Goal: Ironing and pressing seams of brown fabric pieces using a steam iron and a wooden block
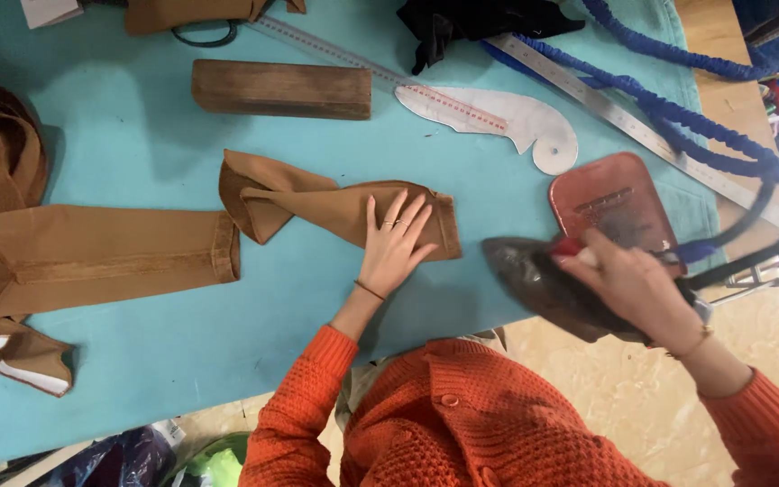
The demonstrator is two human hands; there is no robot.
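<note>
My left hand [392,243] lies flat, fingers spread, on a small folded piece of brown fabric [317,207] on the turquoise table [137,144]. My right hand [633,284] grips the handle of a dark steam iron [543,280], lifted and tilted just right of the fabric, near the table's front edge. A red iron rest [610,203] lies behind the iron. Orange knitted sleeves cover both my arms.
A wooden block [281,88] lies behind the fabric, with a white curved ruler [507,117] and a long metal ruler [642,126] to the right. A blue cord [678,113] runs to the iron. Brown garment parts [92,252] lie at left, black cloth [471,22] at the back.
</note>
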